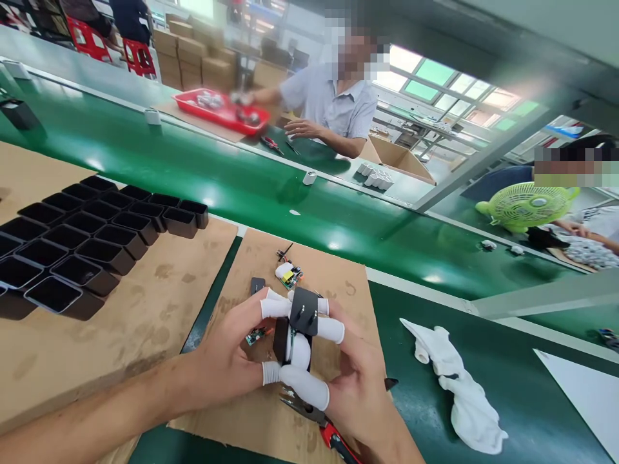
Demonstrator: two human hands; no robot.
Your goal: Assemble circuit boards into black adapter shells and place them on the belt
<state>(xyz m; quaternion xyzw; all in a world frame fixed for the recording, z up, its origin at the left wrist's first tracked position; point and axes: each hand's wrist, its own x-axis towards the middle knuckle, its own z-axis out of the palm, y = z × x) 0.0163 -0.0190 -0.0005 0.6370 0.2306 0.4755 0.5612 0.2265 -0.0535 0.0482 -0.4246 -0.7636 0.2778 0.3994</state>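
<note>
My left hand [232, 351] and my right hand [355, 380] meet over a brown cardboard sheet [333, 270], both wearing white finger cots. Together they pinch a small black plastic housing [303, 311] with two metal prongs on its face. A small circuit board [255, 335] shows just under my left fingers. Another circuit board with a white part [289, 274] lies on the cardboard just beyond the hands, beside a small black piece [257, 284]. Red-handled pliers [322, 425] lie under my right hand.
Rows of empty black plastic cases [82, 241] stand on cardboard at left. A crumpled white cloth [454, 380] lies on the green table at right. Beyond runs a green conveyor belt [242, 180]; people sit across it, near a red tray [222, 109] and a green fan [525, 206].
</note>
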